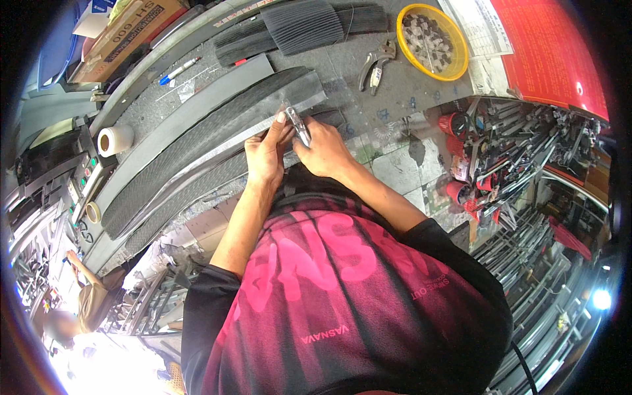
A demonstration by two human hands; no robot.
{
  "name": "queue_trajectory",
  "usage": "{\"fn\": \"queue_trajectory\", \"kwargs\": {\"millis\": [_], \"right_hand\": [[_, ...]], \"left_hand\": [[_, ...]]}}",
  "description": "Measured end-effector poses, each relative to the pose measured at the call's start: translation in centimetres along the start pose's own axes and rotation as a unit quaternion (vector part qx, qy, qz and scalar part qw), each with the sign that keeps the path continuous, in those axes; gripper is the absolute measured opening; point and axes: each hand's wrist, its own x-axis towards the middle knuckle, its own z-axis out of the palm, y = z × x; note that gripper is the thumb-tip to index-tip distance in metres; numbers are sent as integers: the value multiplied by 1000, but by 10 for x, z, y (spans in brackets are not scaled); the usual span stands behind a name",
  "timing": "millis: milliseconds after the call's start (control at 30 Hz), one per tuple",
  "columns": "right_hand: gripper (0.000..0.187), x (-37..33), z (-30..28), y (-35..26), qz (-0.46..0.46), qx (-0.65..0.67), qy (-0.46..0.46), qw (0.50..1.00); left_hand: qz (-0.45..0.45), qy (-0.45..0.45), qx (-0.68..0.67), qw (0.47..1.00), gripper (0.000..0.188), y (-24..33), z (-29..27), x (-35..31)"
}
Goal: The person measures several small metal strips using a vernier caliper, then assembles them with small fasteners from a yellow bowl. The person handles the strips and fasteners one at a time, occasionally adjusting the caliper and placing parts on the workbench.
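silver pliers-like hand tool (299, 127) — slim, gripped in right hand (321, 150), head angled up-left by the left hand's (264, 155) fingertips, jaws too small to read | pleated mesh strip (187, 135) — dark grey, long, lying flat, right end just beyond the left hand

The held tool (300, 127) looks shiny metal, the pleated mesh (303, 27) matt, the basket (463, 49) glossy plastic, the tabletop (395, 92) dull.

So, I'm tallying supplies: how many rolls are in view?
2 visible: a white roll at the picture's left and, lower down, a smaller tan roll; others may be hidden.
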Motion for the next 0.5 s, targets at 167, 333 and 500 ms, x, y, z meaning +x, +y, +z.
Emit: {"fn": "queue_trajectory", "kwargs": {"millis": [167,333,500], "right_hand": [[35,-2,1,-4,31,-3,-2,1000],[37,-4,2,-7,-27,-2,28,999],[48,1,-31,-7,58,-28,-193,979]], "left_hand": [[-18,13,7,1000,19,1,-6,2],[29,-11,15,999,18,-2,-8,4],[30,9,8,999,18,2,-7,3]]}}
